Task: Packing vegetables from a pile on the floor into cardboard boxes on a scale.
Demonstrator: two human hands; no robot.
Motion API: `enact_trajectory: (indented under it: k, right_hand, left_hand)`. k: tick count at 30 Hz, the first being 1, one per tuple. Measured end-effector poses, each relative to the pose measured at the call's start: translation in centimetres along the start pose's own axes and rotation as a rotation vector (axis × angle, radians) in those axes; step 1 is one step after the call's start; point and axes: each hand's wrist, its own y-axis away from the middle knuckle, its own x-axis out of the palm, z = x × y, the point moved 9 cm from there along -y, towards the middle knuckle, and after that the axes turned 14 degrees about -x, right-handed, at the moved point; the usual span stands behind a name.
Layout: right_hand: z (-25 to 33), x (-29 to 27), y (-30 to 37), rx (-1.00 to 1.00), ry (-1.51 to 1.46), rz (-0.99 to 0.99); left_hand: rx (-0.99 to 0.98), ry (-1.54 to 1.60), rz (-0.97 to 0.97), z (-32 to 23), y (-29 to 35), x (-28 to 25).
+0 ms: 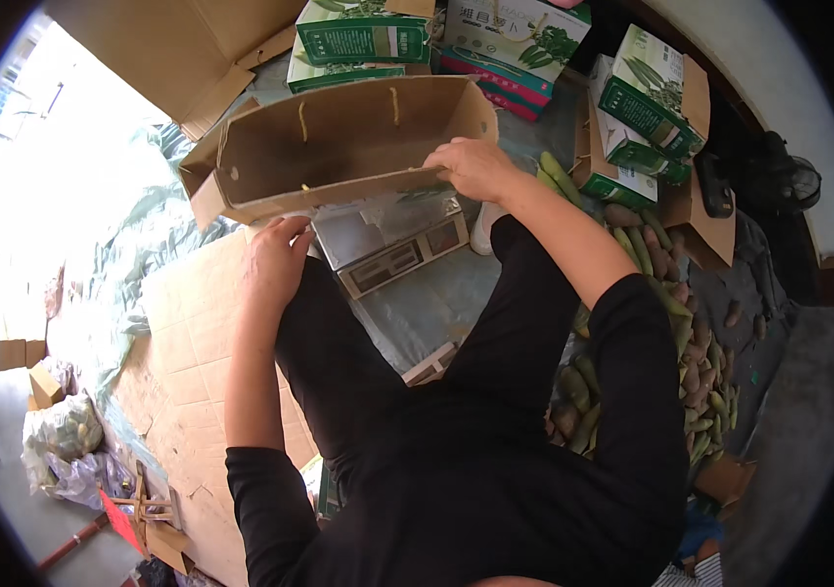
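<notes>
An open brown cardboard box (358, 132) with yellow cord handles stands in front of me, its bare inside facing up. My right hand (475, 168) grips the rim of its near wall at the right, fingers curled over the edge. At the near left corner, my left hand (278, 256) has its fingers bent against the bottom of the same wall; part of its grip is hidden. Just below the box is a flat metal weighing scale (378, 235) with a display panel, sitting between my legs. The box overlaps the scale's far side.
Long green vegetables and brown tubers (696, 367) lie heaped at the right. Printed green-and-white boxes (656, 93) are stacked at the far right, with more boxes (363, 39) at the back. A flattened cardboard sheet (192, 391) covers the left; a black fan (779, 181) stands far right.
</notes>
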Motion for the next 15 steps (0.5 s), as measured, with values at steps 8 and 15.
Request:
enact_trajectory:
  k: [8, 15]
  right_hand:
    - [-3.2, 4.4, -0.3, 0.112, 0.269, 0.197]
    - [-3.9, 1.7, 1.5, 0.241, 0.052, 0.075]
  left_hand:
    - [-0.01, -0.012, -0.008, -0.3, 0.0, -0.1]
    - [0.009, -0.018, 0.003, -0.8, 0.0, 0.0]
